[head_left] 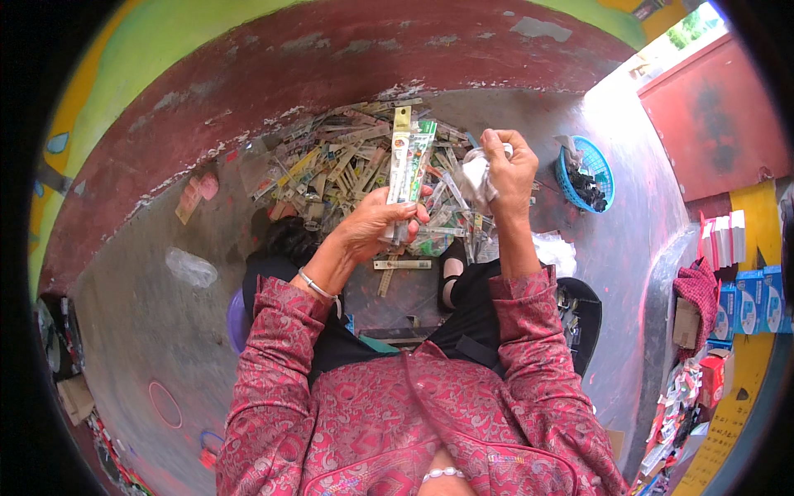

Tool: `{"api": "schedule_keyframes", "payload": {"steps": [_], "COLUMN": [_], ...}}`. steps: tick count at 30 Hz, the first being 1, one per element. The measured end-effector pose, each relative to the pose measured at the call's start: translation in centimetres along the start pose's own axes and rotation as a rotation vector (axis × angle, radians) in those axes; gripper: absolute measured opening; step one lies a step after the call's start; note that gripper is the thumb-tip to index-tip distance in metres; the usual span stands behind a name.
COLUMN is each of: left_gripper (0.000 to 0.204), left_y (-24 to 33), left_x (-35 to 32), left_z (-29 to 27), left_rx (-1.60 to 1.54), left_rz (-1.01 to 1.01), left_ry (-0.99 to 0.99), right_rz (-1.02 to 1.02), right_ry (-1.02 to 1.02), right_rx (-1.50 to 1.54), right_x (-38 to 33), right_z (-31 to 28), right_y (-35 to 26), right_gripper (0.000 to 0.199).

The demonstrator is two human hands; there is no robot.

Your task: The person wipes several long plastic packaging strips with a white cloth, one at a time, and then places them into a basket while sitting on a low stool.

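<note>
My left hand [376, 221] grips a bundle of long, narrow packaged items [408, 161], green and white, held upright above my lap. My right hand [506, 165] is raised beside it, closed around a crumpled clear plastic wrapper [475, 175]. Beyond both hands, a large heap of similar narrow packages [339, 165] lies spread on the grey floor against the dark red wall. One loose package [403, 264] rests on the floor below my left hand. I wear a red patterned jacket and a silver bangle on my left wrist.
A blue plastic basket [589, 169] with dark items sits to the right on the floor. A black bin [583, 318] stands by my right knee. Stacked boxes and packets [728, 281] line the right side. A clear plastic bag [192, 267] lies at left.
</note>
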State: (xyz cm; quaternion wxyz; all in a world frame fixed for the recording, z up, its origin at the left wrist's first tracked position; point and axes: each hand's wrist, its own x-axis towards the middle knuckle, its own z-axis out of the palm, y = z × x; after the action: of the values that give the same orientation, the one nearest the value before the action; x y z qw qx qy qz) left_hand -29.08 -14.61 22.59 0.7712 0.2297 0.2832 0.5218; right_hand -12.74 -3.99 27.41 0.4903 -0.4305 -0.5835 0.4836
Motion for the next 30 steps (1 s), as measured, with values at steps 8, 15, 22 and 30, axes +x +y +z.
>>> {"api": "schedule_keyframes", "payload": {"steps": [8, 15, 22, 30], "left_gripper": [0.023, 0.051, 0.038, 0.044], "left_y": [-0.8, -0.4, -0.1, -1.3], "left_x": [-1.0, -1.5, -0.8, -1.1], "left_z": [0.8, 1.6, 0.5, 0.7], "left_rx": [0.231, 0.228, 0.116, 0.412], "left_rz": [-0.103, -0.054, -0.042, -0.066], "left_ry": [-0.056, -0.07, 0.025, -0.014], "right_rz": [-0.663, -0.604, -0.523, -0.847], "right_ry": [-0.179, -0.08, 0.388, -0.279], "right_rx": [-0.694, -0.837, -0.663, -0.91], "right_x": [-1.4, 1.3, 3.5, -1.1], "right_z": [3.8, 2.3, -1.9, 4.3], "right_y": [0.1, 1.7, 1.0, 2.5], "right_gripper": [0.024, 0.018, 0.013, 0.013]}}
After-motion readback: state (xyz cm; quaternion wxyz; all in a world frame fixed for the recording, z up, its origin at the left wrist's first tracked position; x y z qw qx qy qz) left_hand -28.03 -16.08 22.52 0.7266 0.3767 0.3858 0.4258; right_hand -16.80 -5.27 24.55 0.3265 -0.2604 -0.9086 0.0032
